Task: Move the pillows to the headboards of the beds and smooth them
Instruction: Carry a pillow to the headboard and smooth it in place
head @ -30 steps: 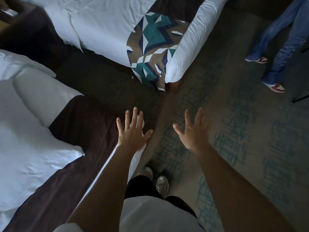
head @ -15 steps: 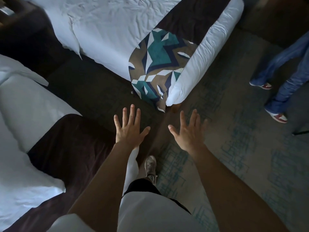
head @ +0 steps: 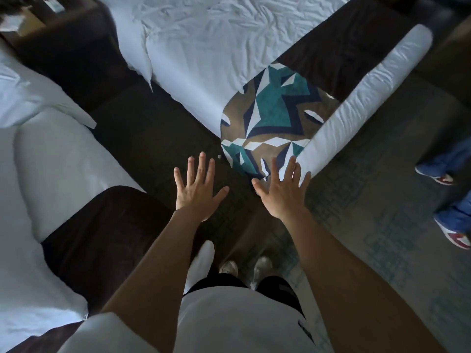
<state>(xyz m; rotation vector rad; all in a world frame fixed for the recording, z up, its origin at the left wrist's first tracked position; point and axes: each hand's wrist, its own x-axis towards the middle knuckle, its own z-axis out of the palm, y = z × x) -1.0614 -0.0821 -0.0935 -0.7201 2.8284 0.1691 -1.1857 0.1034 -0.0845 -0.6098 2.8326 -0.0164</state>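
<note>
Two beds are in the head view. On the foot of the far bed (head: 216, 54) lie a patterned teal, brown and white pillow (head: 272, 113) and a long white pillow (head: 367, 98) along the foot edge. The near bed (head: 30, 250) on the left carries a white pillow (head: 61, 169) and a crumpled white one (head: 23, 93). My left hand (head: 200, 189) is spread flat, holding nothing, over the dark floor between the beds. My right hand (head: 284, 189) is also spread, its fingertips in front of the near ends of the patterned and long white pillows; contact is unclear.
Another person's legs in blue jeans and red-and-white shoes (head: 448, 179) stand at the right edge. A dark nightstand (head: 58, 24) sits at the top left between the beds. Patterned carpet (head: 369, 238) covers the floor on the right. My own feet (head: 244, 268) are below.
I have stepped closer to the far bed. Both spread hands moved forward; my right hand now overlaps the near ends of the patterned and long white pillows.
</note>
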